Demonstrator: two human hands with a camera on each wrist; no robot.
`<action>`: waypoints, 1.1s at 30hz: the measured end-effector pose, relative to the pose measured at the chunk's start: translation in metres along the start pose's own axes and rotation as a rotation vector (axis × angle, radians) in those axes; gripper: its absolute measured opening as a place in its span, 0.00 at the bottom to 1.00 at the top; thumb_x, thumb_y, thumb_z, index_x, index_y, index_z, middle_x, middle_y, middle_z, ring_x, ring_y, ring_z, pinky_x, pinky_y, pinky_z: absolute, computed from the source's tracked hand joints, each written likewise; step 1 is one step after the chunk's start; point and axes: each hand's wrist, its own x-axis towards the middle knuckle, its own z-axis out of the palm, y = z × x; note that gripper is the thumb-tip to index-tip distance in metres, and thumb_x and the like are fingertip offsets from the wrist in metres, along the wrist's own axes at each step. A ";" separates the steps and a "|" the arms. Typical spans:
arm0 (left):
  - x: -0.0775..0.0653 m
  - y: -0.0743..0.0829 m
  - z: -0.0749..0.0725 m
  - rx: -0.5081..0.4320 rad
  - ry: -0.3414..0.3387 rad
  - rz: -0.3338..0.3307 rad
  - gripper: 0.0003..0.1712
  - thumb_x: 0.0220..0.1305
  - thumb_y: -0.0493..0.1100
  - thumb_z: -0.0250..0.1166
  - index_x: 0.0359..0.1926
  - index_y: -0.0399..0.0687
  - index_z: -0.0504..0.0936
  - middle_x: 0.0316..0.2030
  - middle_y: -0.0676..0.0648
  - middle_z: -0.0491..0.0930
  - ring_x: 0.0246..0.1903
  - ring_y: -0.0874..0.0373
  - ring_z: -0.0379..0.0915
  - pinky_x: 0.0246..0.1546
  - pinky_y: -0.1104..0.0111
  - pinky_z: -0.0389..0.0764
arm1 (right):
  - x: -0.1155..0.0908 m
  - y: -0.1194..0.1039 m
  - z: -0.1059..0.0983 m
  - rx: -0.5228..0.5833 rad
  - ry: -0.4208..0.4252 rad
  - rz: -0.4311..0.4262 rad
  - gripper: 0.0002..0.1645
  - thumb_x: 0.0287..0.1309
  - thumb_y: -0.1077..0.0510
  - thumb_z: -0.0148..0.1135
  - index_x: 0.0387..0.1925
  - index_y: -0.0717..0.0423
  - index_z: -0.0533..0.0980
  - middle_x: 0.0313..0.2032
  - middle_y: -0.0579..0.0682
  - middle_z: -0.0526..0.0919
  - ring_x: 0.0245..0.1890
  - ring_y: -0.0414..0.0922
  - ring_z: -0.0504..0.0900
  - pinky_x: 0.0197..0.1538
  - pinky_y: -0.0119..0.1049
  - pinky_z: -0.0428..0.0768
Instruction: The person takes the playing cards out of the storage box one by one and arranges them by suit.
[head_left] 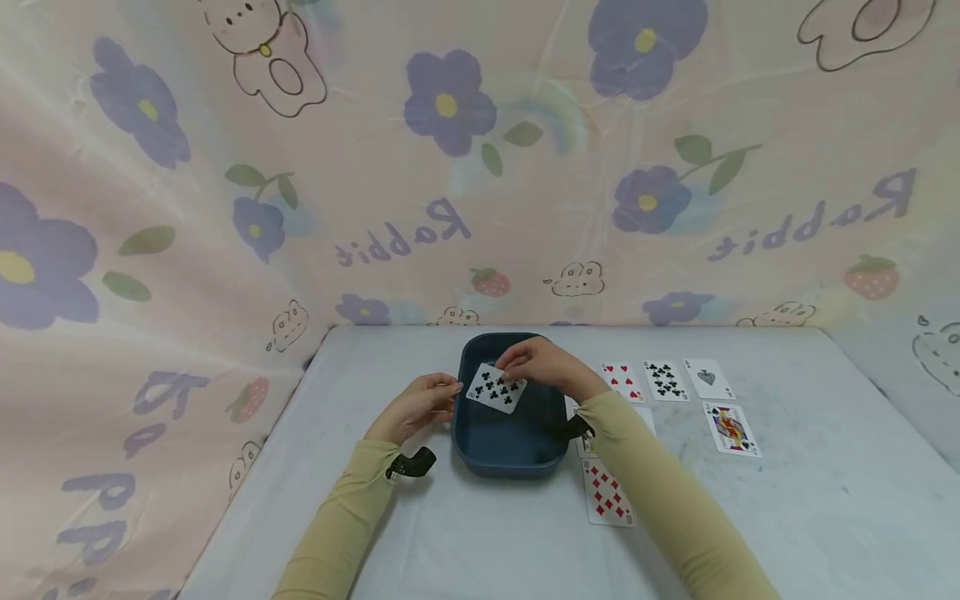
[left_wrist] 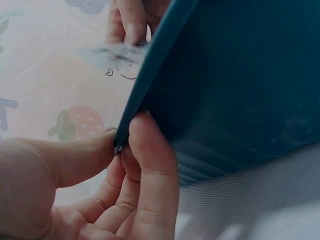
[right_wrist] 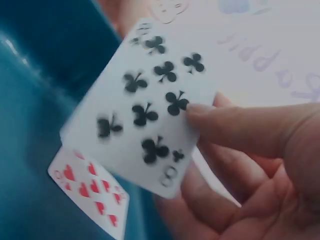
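Note:
An eight of clubs card (head_left: 491,385) is tilted over the blue tray (head_left: 510,467), pinched between thumb and fingers of my right hand (head_left: 543,367). Its face shows large in the right wrist view, slightly blurred. My left hand (head_left: 420,406) is at the tray's left side; in the left wrist view its thumb and fingers pinch the tray's rim (left_wrist: 132,107). A hearts card (right_wrist: 90,190) appears below the eight of clubs in the right wrist view; whether it lies inside the tray I cannot tell.
Right of the tray on the white table (head_left: 795,517) lie a hearts card (head_left: 622,382), a clubs card (head_left: 665,381), an ace of spades (head_left: 708,379), a face card (head_left: 731,429) and a ten of diamonds (head_left: 606,496). My right sleeve partly hides others. Patterned cloth (head_left: 525,250) hangs behind.

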 end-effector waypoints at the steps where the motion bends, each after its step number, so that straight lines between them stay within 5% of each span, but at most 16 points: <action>1: 0.000 0.000 0.000 -0.001 0.000 -0.003 0.09 0.68 0.40 0.60 0.43 0.38 0.73 0.31 0.48 0.75 0.26 0.60 0.73 0.26 0.70 0.78 | -0.003 -0.002 -0.002 0.022 0.001 -0.007 0.10 0.59 0.66 0.63 0.43 0.64 0.79 0.36 0.53 0.84 0.35 0.43 0.79 0.43 0.43 0.78; 6: 0.000 0.000 0.000 0.000 -0.009 -0.005 0.10 0.68 0.40 0.61 0.45 0.38 0.73 0.31 0.48 0.74 0.27 0.59 0.72 0.27 0.70 0.77 | -0.025 -0.006 -0.019 0.138 0.035 -0.043 0.11 0.59 0.68 0.61 0.43 0.67 0.73 0.36 0.55 0.77 0.35 0.46 0.78 0.40 0.42 0.81; 12: -0.001 0.001 0.000 0.016 -0.005 -0.020 0.11 0.68 0.41 0.60 0.46 0.38 0.73 0.32 0.47 0.74 0.28 0.59 0.72 0.28 0.71 0.77 | -0.058 0.002 -0.044 0.115 0.127 -0.093 0.11 0.62 0.65 0.61 0.43 0.66 0.71 0.37 0.58 0.75 0.39 0.54 0.79 0.47 0.49 0.79; 33: -0.001 -0.001 -0.001 0.003 -0.024 -0.011 0.15 0.68 0.41 0.60 0.48 0.34 0.72 0.32 0.47 0.75 0.28 0.59 0.73 0.29 0.70 0.78 | -0.157 0.058 -0.106 0.067 0.302 0.017 0.23 0.63 0.57 0.62 0.50 0.68 0.64 0.40 0.58 0.77 0.39 0.49 0.81 0.44 0.38 0.81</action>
